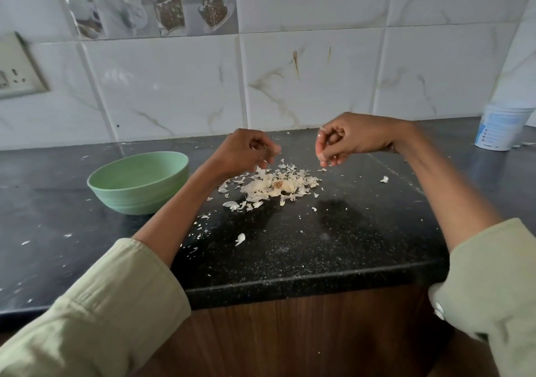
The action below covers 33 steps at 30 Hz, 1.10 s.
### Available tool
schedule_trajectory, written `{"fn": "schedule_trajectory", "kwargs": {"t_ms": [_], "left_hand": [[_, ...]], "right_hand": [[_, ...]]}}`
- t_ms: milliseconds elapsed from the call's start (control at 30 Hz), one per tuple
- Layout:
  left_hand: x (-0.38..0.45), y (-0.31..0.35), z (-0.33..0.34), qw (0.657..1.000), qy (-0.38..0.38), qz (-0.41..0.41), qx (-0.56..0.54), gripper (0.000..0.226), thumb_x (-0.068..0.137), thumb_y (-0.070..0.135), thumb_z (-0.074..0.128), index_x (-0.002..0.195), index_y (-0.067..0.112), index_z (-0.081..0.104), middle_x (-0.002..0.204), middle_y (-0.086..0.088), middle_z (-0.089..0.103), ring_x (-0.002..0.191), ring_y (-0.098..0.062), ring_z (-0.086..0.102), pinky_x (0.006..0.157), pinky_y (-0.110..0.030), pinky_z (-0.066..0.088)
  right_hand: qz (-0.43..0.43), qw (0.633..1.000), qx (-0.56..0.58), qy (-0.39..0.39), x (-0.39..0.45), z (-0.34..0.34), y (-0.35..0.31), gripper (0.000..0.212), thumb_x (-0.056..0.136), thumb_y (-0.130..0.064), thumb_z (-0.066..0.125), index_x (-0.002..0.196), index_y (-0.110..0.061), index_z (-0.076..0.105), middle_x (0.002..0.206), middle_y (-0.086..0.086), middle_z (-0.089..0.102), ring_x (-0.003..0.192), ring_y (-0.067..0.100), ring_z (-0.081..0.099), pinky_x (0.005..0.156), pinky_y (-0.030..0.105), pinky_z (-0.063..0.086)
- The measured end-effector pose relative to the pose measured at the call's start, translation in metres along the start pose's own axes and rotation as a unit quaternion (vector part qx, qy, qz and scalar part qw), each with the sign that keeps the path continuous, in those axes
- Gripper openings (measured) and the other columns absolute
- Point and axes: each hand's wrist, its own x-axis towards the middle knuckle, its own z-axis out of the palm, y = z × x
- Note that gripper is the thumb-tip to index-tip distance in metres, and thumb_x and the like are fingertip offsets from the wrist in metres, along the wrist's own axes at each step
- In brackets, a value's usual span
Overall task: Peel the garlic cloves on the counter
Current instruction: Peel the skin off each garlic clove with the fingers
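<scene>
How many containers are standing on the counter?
2: a green bowl at the left, and a white tub at the far right beside the wall.

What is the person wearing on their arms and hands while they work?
Both hands, the left hand and the right hand, are bare: no gloves, and no rings or watch that I can make out. Each arm wears a loose pale green sleeve pushed back to mid-forearm. The right sleeve's cuff carries a pale button.
</scene>
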Motion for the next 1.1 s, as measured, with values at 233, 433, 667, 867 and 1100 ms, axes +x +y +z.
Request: {"fn": "schedule_trajectory", "kwargs": {"t_ms": [233, 433, 667, 867, 1100], "left_hand": [[-0.003, -0.003, -0.001, 0.976, -0.186, 0.023, 0.115, 0.035, 0.08, 0.041, 0.087, 0.107, 0.02, 0.079, 0.089, 0.011, 0.079, 0.081, -0.002, 0.071, 0.084, -0.025, 0.053], [0.0, -0.009, 0.0, 0.976, -0.175, 0.035, 0.127, 0.028, 0.086, 0.035, 0.083, 0.1, 0.012, 0.077, 0.086, 0.004, 0.078, 0.072, -0.002, 0.068, 0.07, -0.016, 0.048], [0.0, -0.007, -0.006, 0.984, -0.097, 0.054, 0.14, 0.017, 0.101, 0.024, 0.07, 0.099, 0.009, 0.079, 0.071, 0.01, 0.069, 0.05, 0.008, 0.057, 0.054, -0.005, 0.04], [-0.001, -0.003, -0.012, 0.976, -0.108, 0.059, 0.179, 0.016, 0.095, 0.028, 0.077, 0.11, 0.023, 0.081, 0.101, 0.011, 0.076, 0.086, 0.004, 0.066, 0.075, -0.021, 0.046], [-0.008, 0.018, -0.017, 0.963, -0.223, 0.072, 0.132, 0.024, 0.082, 0.03, 0.089, 0.104, 0.031, 0.081, 0.114, 0.008, 0.076, 0.099, -0.02, 0.069, 0.092, -0.031, 0.051]], "right_hand": [[-0.011, 0.999, 0.014, 0.048, 0.023, 0.023, 0.007, 0.014, 0.098, -0.01, 0.071, 0.109, -0.002, 0.07, 0.092, 0.01, 0.08, 0.076, 0.013, 0.073, 0.069, 0.023, 0.059], [-0.015, 0.998, -0.013, 0.058, 0.033, 0.037, 0.01, 0.013, 0.097, -0.012, 0.073, 0.108, -0.006, 0.071, 0.091, 0.008, 0.08, 0.077, 0.016, 0.074, 0.068, 0.023, 0.06], [-0.019, 0.998, -0.027, 0.06, 0.037, 0.039, 0.013, 0.013, 0.096, -0.013, 0.074, 0.107, -0.008, 0.072, 0.091, 0.007, 0.08, 0.078, 0.018, 0.074, 0.066, 0.022, 0.06], [-0.014, 0.998, -0.038, 0.052, 0.04, 0.04, 0.017, 0.012, 0.096, -0.013, 0.075, 0.106, -0.007, 0.072, 0.089, 0.007, 0.08, 0.078, 0.02, 0.074, 0.073, 0.033, 0.06], [-0.014, 0.997, -0.054, 0.047, 0.042, 0.039, 0.021, 0.01, 0.096, -0.014, 0.076, 0.104, -0.009, 0.073, 0.086, 0.006, 0.08, 0.073, 0.019, 0.074, 0.075, 0.04, 0.06]]}}
